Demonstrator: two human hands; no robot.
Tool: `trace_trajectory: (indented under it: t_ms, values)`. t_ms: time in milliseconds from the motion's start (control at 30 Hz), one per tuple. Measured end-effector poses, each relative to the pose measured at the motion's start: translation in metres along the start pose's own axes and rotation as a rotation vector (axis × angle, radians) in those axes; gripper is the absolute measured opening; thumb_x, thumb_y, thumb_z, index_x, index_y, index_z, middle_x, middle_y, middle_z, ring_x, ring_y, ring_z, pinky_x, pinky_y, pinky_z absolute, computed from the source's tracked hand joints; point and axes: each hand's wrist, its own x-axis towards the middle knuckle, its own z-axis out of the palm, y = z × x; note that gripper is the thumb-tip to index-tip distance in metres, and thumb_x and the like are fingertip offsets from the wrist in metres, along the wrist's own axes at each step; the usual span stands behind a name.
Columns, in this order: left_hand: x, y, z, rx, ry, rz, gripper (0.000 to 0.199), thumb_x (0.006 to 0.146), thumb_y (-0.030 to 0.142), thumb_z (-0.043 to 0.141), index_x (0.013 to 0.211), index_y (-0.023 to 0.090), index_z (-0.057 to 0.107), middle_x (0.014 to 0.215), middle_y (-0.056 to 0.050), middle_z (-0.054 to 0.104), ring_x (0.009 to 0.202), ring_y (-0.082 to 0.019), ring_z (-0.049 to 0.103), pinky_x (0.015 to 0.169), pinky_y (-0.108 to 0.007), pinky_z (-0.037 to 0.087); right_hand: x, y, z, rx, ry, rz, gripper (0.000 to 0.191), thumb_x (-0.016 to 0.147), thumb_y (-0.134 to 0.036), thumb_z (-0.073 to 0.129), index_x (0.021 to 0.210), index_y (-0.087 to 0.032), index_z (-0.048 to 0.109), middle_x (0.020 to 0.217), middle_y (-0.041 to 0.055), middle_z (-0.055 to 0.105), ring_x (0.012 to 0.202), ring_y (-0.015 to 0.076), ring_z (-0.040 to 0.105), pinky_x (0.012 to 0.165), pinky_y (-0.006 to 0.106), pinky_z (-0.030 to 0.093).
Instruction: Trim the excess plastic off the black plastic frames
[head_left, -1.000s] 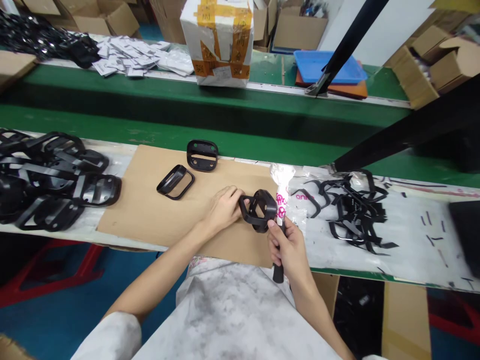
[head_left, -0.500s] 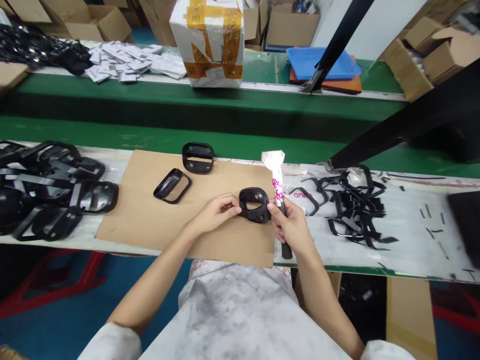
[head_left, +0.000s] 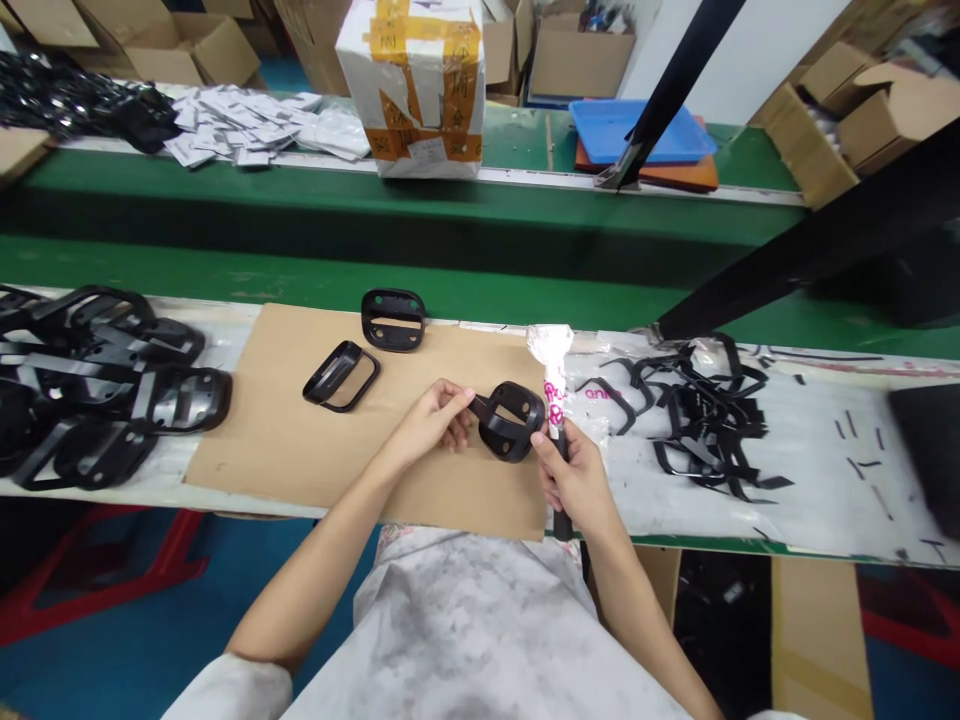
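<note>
left hand (head_left: 426,426): narrow pinch, fingers (head_left: 454,392) on the left end of a black plastic frame (head_left: 511,422), lifting it just clear of the cardboard, it seems.
right hand (head_left: 576,480): closed round a wrapped tool (head_left: 553,370), black handle below the fist, clear film with pink print above. Fingertip at the frame's right edge, touching or just beside it; can't tell.
why: left hand seems to steady the frame, leaving its rounded end free for the right hand.
frame: between the hands, over the right end of the cardboard sheet (head_left: 262,440). Long axis roughly left-right, rounded end pointing right.
tool: long axis near upright, film end pointing away from the person.
cardboard: two more frames (head_left: 393,320) (head_left: 341,375) on it, apart.
bench left: heap of black frames (head_left: 180,398).
bench right: tangle of black strips (head_left: 705,420) on a white sheet (head_left: 817,480).
far bench: taped carton (head_left: 412,90), blue tray (head_left: 637,132), paper packets (head_left: 240,130).
</note>
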Motion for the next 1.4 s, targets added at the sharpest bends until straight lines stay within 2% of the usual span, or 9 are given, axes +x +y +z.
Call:
trace_trajectory:
  t_ms: [167, 367, 600, 767, 900, 1033, 1167, 1300, 1400]
  values:
    - [-0.002, 0.001, -0.004, 0.008, -0.14, -0.087, 0.055, 0.087, 0.069, 0.064, 0.079, 0.016, 0.057, 0.06, -0.001, 0.062, 0.044, -0.014, 0.062, 0.039, -0.022, 0.044, -0.006, 0.008, 0.0, -0.027, -0.013, 0.005, 0.045, 0.086, -0.061, 0.074, 0.089, -0.026, 0.046, 0.048, -0.0146, 0.035, 0.033, 0.0065, 0.027, 0.031, 0.018, 0.025]
    - [-0.008, 0.006, 0.004, -0.483, -0.103, -0.141, 0.031, 0.089, 0.042, 0.075, 0.095, 0.012, 0.068, 0.089, -0.01, 0.074, 0.08, -0.017, 0.072, 0.076, -0.029, 0.06, -0.007, 0.018, -0.004, -0.259, 0.029, -0.167, 0.032, 0.092, -0.051, 0.069, 0.089, -0.024, 0.054, 0.058, -0.0076, 0.045, 0.048, 0.0117, 0.04, 0.043, 0.023, 0.033]
    - [-0.019, 0.03, 0.021, -0.942, -0.114, -0.29, 0.034, 0.102, 0.039, 0.056, 0.077, 0.016, 0.055, 0.067, 0.002, 0.05, 0.058, -0.008, 0.053, 0.06, -0.021, 0.051, -0.01, 0.024, -0.007, -0.533, 0.063, -0.357, 0.026, 0.095, -0.041, 0.067, 0.081, -0.021, 0.058, 0.064, -0.0058, 0.044, 0.059, 0.0124, 0.041, 0.055, 0.024, 0.034]
    - [-0.023, 0.03, 0.019, -0.778, -0.132, -0.136, 0.036, 0.099, 0.042, 0.061, 0.076, 0.015, 0.057, 0.065, 0.002, 0.048, 0.052, -0.007, 0.044, 0.051, -0.019, 0.043, -0.012, 0.029, -0.015, -0.439, 0.09, -0.375, 0.026, 0.096, -0.045, 0.065, 0.105, -0.02, 0.069, 0.081, 0.0006, 0.062, 0.071, 0.0167, 0.053, 0.065, 0.027, 0.043]
    - [-0.029, 0.026, 0.017, -0.657, -0.19, -0.061, 0.039, 0.096, 0.045, 0.064, 0.072, 0.014, 0.056, 0.055, 0.005, 0.043, 0.045, -0.005, 0.036, 0.044, -0.016, 0.034, -0.013, 0.03, -0.02, -0.378, 0.132, -0.336, 0.03, 0.093, -0.044, 0.069, 0.111, -0.019, 0.069, 0.066, -0.005, 0.047, 0.057, 0.0135, 0.041, 0.055, 0.026, 0.036]
    - [-0.031, 0.021, 0.021, -0.576, -0.288, -0.114, 0.042, 0.095, 0.049, 0.064, 0.072, 0.014, 0.056, 0.052, 0.005, 0.044, 0.04, -0.004, 0.032, 0.04, -0.015, 0.03, -0.013, 0.025, -0.013, -0.34, 0.142, -0.35, 0.029, 0.089, -0.036, 0.072, 0.113, -0.02, 0.069, 0.061, -0.0078, 0.042, 0.055, 0.0126, 0.041, 0.056, 0.025, 0.04]
    - [-0.034, 0.009, 0.029, -0.533, -0.38, -0.241, 0.045, 0.09, 0.054, 0.068, 0.07, 0.016, 0.053, 0.051, 0.005, 0.046, 0.036, -0.004, 0.032, 0.034, -0.016, 0.022, -0.01, 0.021, -0.006, -0.307, 0.128, -0.361, 0.04, 0.086, -0.029, 0.071, 0.125, -0.022, 0.069, 0.074, -0.0035, 0.061, 0.061, 0.0141, 0.052, 0.065, 0.027, 0.05]
    - [-0.04, -0.006, 0.031, -0.414, -0.354, -0.247, 0.05, 0.088, 0.064, 0.064, 0.075, 0.016, 0.057, 0.055, 0.001, 0.055, 0.04, -0.01, 0.047, 0.039, -0.021, 0.037, -0.006, 0.018, -0.004, -0.296, 0.091, -0.317, 0.019, 0.087, -0.034, 0.07, 0.098, -0.02, 0.075, 0.085, 0.0024, 0.072, 0.079, 0.0202, 0.067, 0.079, 0.032, 0.055]
    - [-0.045, -0.009, 0.024, -0.232, -0.282, -0.071, 0.051, 0.095, 0.064, 0.052, 0.08, 0.016, 0.061, 0.069, -0.006, 0.066, 0.06, -0.017, 0.063, 0.062, -0.03, 0.054, -0.004, 0.015, 0.002, -0.225, 0.09, -0.235, 0.023, 0.086, -0.039, 0.071, 0.077, -0.019, 0.066, 0.064, -0.0027, 0.061, 0.059, 0.0145, 0.058, 0.058, 0.025, 0.05]
